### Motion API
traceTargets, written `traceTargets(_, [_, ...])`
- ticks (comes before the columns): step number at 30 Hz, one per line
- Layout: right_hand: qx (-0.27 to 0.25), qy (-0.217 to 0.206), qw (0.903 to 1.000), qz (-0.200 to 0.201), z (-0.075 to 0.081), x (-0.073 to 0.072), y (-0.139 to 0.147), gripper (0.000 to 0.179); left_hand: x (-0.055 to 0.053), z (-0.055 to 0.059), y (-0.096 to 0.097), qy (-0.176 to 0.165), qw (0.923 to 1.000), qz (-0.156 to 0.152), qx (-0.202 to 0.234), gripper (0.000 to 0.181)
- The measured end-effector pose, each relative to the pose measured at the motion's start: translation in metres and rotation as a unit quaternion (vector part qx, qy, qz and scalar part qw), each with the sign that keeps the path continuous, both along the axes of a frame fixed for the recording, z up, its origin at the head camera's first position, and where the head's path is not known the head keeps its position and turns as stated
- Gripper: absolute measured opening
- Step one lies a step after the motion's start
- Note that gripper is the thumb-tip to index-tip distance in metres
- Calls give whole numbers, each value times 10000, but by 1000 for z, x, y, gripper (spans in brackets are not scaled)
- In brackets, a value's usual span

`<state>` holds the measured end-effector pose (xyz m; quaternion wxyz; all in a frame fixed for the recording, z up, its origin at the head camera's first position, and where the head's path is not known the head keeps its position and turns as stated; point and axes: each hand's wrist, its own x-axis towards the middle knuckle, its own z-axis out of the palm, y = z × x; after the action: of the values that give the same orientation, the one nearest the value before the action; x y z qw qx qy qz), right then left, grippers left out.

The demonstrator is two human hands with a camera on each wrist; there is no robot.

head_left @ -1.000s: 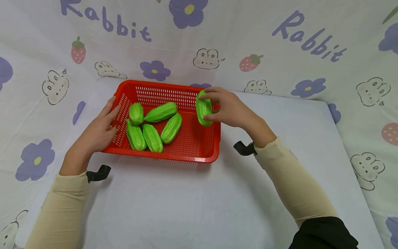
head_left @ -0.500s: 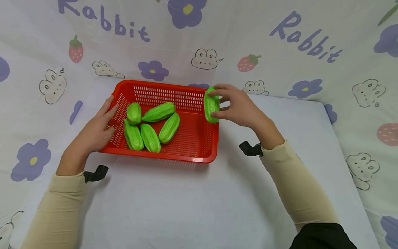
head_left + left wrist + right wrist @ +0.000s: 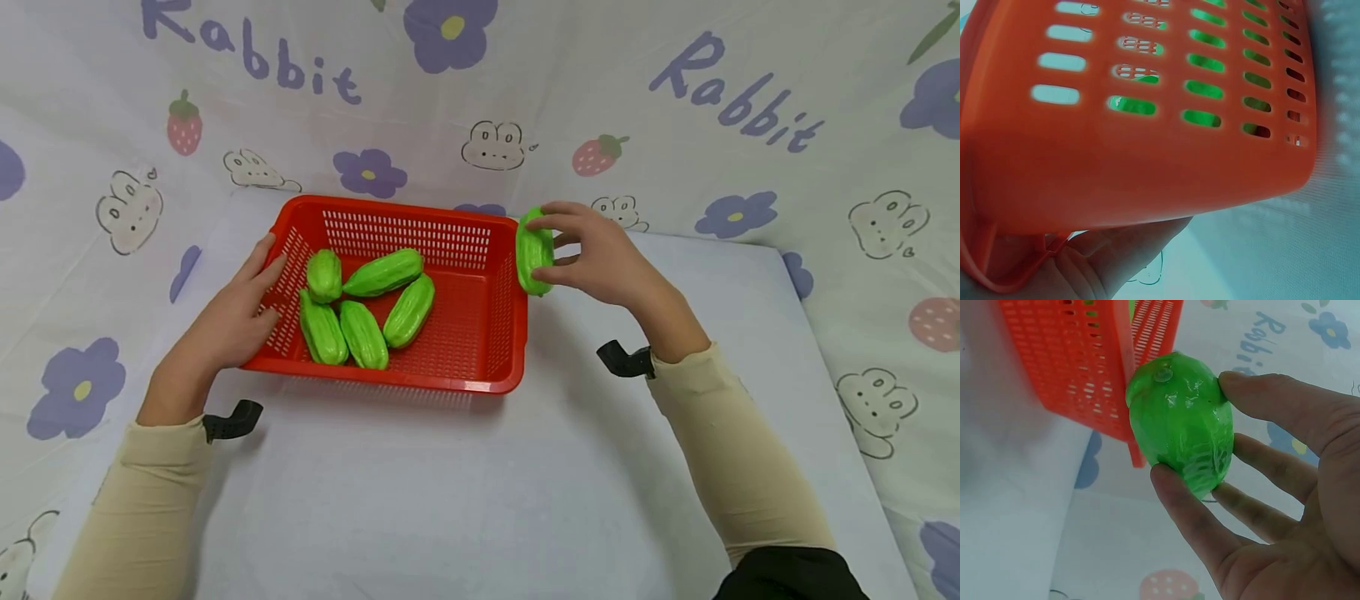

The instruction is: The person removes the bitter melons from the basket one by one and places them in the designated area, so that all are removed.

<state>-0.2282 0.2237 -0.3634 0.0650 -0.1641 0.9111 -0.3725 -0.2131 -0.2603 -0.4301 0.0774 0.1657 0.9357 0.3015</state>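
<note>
My right hand [image 3: 596, 254] pinches a glossy green ridged bitter melon [image 3: 533, 258] between thumb and fingertips. It holds the melon just past the right end of a red plastic basket [image 3: 382, 379]. In the right wrist view, the melon [image 3: 1179, 419] overlaps the basket's rim, with the thumb on one side and fingers on the other. My left hand [image 3: 225, 325] grips the basket's left end; the left wrist view shows part of that hand [image 3: 1122, 250] by the rim, below the slotted wall [image 3: 1116, 162].
Several more bitter melons [image 3: 410, 310] lie in the left and middle of the basket. The white tabletop [image 3: 420, 483] extends in front and to the right. Behind it hangs a cloth [image 3: 555, 83] printed with rabbits, flowers and strawberries.
My right hand has carried the bitter melon rightward, from over the inside of the basket to beyond its right rim. My left hand and the basket stay in place.
</note>
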Motion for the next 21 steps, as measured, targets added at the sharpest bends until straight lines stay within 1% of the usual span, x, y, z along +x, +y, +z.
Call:
traceTargets(3, [25,21,10000,-54,-2,1,4,57,0,-1,0,26,10000,0,14,74])
traceTargets(9, [155,73,9997,-172,-5,0,15,57,1,-1,0,-77,10000,28,19,76])
traceTargets(15, [304,-10,9992,-258,-10,0,25,57,0,-2,-1,25,9999,-35,98,74])
traceTargets(21, [301,-58,9992,-260,-17,-1,31,56,0,-1,0,10,10000,-25,70,74])
